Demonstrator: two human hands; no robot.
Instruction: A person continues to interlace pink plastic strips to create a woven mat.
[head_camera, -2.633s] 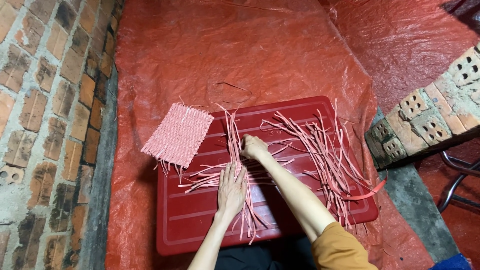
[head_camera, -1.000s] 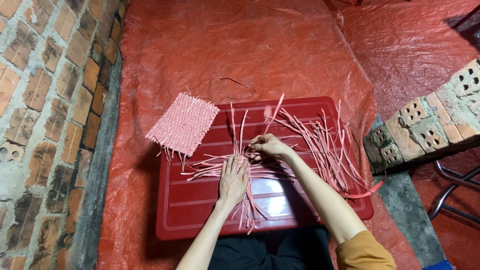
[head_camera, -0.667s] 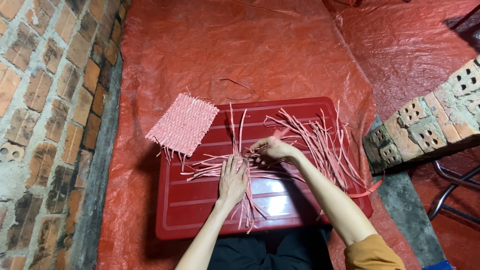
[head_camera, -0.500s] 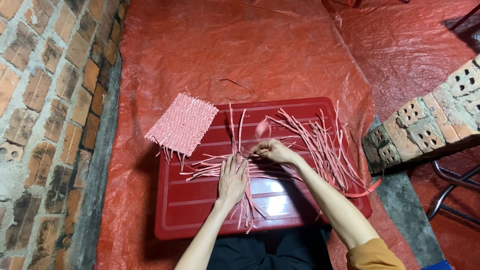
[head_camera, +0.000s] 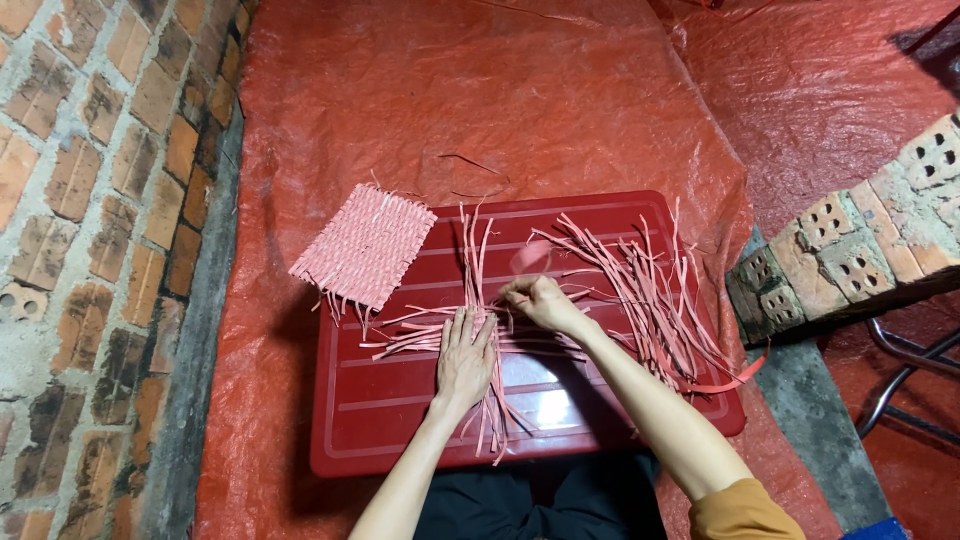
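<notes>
While the left hand (head_camera: 465, 362) is pressing flat on the crossed strips (head_camera: 440, 335), the right hand (head_camera: 535, 300) is pinching one pink strip (head_camera: 527, 258) just beyond it; threading close to the pinned crossing seems wisest.

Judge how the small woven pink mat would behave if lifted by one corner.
The woven pink mat probably holds fairly flat: its weave looks tight. It likely feels light, being made of thin strips. Its loose fringe ends would probably dangle.
</notes>
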